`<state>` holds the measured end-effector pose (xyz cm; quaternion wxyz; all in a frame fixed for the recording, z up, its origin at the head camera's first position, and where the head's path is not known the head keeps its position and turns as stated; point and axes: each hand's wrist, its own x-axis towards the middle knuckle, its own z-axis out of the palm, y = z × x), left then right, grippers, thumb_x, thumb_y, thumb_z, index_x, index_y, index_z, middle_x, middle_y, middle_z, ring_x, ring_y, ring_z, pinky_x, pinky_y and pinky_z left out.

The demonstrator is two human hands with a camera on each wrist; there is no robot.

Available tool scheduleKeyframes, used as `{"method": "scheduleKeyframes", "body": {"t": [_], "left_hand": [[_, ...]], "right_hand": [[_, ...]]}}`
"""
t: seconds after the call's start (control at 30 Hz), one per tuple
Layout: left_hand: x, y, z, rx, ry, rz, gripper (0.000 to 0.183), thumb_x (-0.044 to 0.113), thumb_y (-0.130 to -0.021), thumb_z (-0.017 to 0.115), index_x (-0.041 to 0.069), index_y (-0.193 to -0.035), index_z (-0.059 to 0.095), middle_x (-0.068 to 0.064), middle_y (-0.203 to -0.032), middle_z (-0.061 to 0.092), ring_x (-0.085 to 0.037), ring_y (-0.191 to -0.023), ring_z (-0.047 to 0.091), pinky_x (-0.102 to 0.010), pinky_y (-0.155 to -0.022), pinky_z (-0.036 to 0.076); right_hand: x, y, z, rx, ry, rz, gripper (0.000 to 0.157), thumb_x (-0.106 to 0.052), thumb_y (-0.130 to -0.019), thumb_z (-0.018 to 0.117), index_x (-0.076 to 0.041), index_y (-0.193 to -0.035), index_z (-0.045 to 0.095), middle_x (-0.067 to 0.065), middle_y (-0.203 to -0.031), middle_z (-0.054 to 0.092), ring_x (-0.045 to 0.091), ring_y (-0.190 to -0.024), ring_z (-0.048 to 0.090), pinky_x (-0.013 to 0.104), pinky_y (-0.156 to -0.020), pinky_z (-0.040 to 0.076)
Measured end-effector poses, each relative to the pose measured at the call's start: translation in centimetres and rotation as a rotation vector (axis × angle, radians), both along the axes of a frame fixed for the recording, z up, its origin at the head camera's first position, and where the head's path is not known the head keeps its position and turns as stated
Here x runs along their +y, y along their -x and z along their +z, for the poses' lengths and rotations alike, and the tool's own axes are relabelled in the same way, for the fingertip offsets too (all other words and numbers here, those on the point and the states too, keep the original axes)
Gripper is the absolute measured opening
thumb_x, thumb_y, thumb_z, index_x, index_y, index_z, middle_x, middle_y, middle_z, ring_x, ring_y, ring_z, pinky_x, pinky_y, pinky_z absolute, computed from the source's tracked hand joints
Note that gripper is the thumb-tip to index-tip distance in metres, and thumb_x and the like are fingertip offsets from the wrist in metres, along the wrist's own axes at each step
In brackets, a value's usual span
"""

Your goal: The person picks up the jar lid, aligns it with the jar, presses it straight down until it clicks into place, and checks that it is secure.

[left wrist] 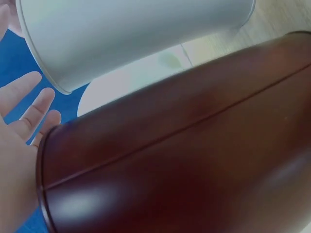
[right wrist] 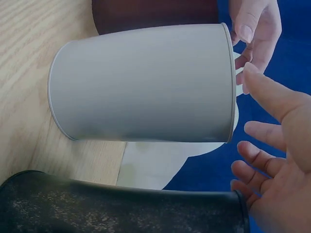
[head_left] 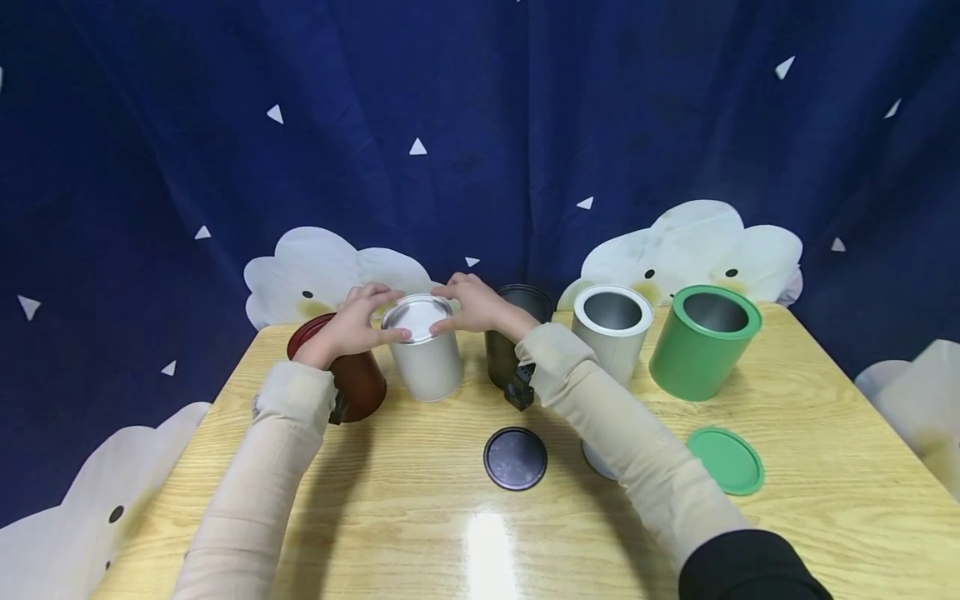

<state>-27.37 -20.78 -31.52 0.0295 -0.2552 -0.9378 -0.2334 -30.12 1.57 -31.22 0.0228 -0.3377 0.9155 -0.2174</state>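
A pale grey-white can (head_left: 427, 367) stands upright among a row of cans, with a shiny light lid (head_left: 417, 316) at its top. My left hand (head_left: 351, 327) is at the left of this lid, its thumb over the near rim and fingers stretched toward the far rim. On the opposite side, my right hand (head_left: 472, 304) has its thumb at the near right rim and its fingers spread loosely beyond. Neither hand wraps round the can's wall. Just below my left wrist is a dark red can (head_left: 363, 387), and a black can (right wrist: 121, 208) stands beneath my right hand.
A white can (head_left: 611, 346) and a green can (head_left: 697, 354), both with their tops uncovered, stand to the right. Nearer lie a black lid (head_left: 515, 458), a green lid (head_left: 726, 461) and a pale lid (head_left: 597, 460), partly hidden by my right sleeve. A blue curtain (head_left: 480, 125) hangs behind the table.
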Motion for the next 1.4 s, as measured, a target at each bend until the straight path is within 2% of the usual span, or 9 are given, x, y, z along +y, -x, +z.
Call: {"method": "scheduleKeyframes", "body": {"t": [0.13, 0.37, 0.7, 0.97, 1.13, 1.4], "left_hand": [[0.0, -0.4, -0.2, 0.025, -0.041, -0.014, 0.066, 0.027, -0.076, 0.073, -0.002, -0.129, 0.048, -0.021, -0.126, 0.043, -0.037, -0.114, 0.033, -0.053, -0.094, 0.028], [-0.1, -1.7, -0.5, 0.029, -0.128, -0.026, 0.068, 0.027, -0.075, 0.075, 0.001, -0.131, 0.046, -0.018, -0.128, 0.043, -0.033, -0.117, 0.032, -0.054, -0.095, 0.028], [0.5, -3.8, -0.5, 0.085, -0.205, -0.049, 0.067, 0.021, -0.073, 0.076, 0.001, -0.131, 0.047, -0.019, -0.129, 0.041, -0.034, -0.120, 0.030, -0.054, -0.095, 0.027], [1.5, -5.3, -0.7, 0.178, -0.262, -0.119, 0.067, 0.016, -0.070, 0.078, -0.001, -0.128, 0.049, -0.018, -0.122, 0.046, -0.033, -0.116, 0.035, -0.050, -0.094, 0.029], [2.0, -6.2, -0.8, 0.227, -0.285, -0.155, 0.068, 0.015, -0.067, 0.079, -0.001, -0.126, 0.050, -0.019, -0.121, 0.047, -0.034, -0.115, 0.036, -0.049, -0.092, 0.029], [2.7, -7.3, -1.1, 0.247, -0.304, -0.196, 0.067, 0.015, -0.067, 0.079, 0.000, -0.126, 0.051, -0.014, -0.122, 0.048, -0.031, -0.111, 0.036, -0.047, -0.090, 0.030]], "right_hand": [[0.3, -0.2, -0.1, 0.036, 0.039, 0.018, 0.064, -0.035, -0.076, 0.072, -0.003, -0.128, 0.052, 0.014, -0.111, 0.053, 0.028, -0.102, 0.048, 0.034, -0.085, 0.039], [1.3, -1.3, -0.4, 0.024, 0.157, 0.023, 0.062, -0.032, -0.076, 0.073, -0.002, -0.127, 0.053, 0.014, -0.110, 0.055, 0.031, -0.101, 0.049, 0.035, -0.082, 0.041], [3.0, -3.3, -0.5, 0.080, 0.246, 0.036, 0.063, -0.032, -0.074, 0.075, -0.003, -0.126, 0.054, 0.011, -0.104, 0.056, 0.024, -0.093, 0.050, 0.034, -0.077, 0.041], [4.5, -5.0, -0.8, 0.103, 0.315, 0.052, 0.059, -0.029, -0.074, 0.076, -0.002, -0.123, 0.057, 0.009, -0.102, 0.056, 0.026, -0.093, 0.052, 0.035, -0.079, 0.041], [5.3, -6.3, -1.0, 0.084, 0.354, 0.055, 0.059, -0.028, -0.073, 0.076, -0.001, -0.122, 0.057, 0.009, -0.105, 0.056, 0.029, -0.097, 0.052, 0.040, -0.079, 0.045], [6.8, -8.2, -1.4, 0.111, 0.392, 0.057, 0.058, -0.026, -0.071, 0.077, -0.005, -0.121, 0.058, 0.007, -0.106, 0.055, 0.027, -0.097, 0.052, 0.039, -0.076, 0.045]]}}
